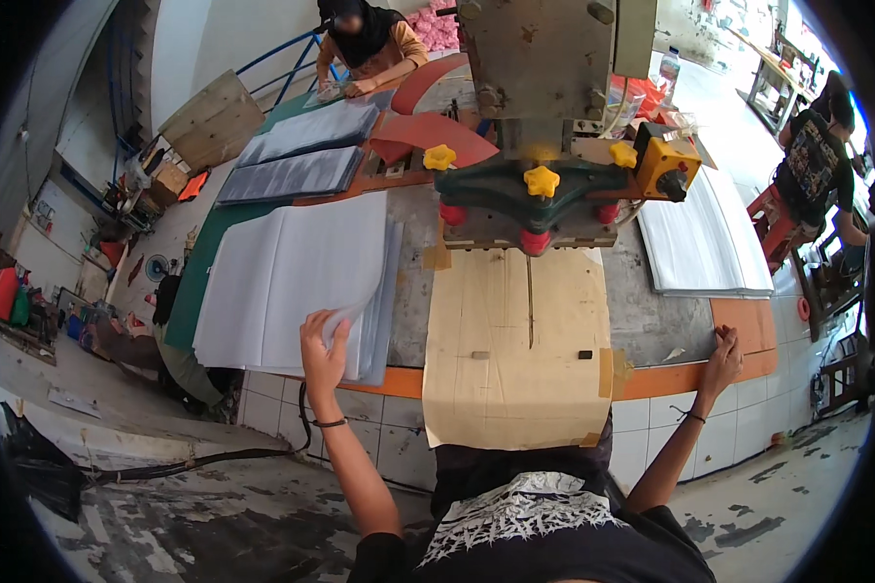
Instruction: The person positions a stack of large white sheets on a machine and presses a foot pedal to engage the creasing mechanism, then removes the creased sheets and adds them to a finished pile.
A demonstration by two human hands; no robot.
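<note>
My left hand (326, 352) pinches the lifted near-right corner of a thin white sheet (306, 257) on the stack at the left. The sheet curls up at that corner, with more translucent sheets beneath. My right hand (721, 361) rests at the table's orange front edge (666, 379), its fingers curled; whatever they may hold is hidden. Between my hands a tan cardboard sheet (515, 335) lies under the press (540, 199) and hangs over the front edge. It bears drawn lines, a dark slit and two small blocks. The press head has yellow star knobs and red feet.
Another white stack (705, 233) sits at the right, and dark-printed stacks (292, 175) lie farther left. A yellow control box (668, 167) juts from the press. A co-worker (369, 44) handles something at the far end; another person (817, 146) sits at the right.
</note>
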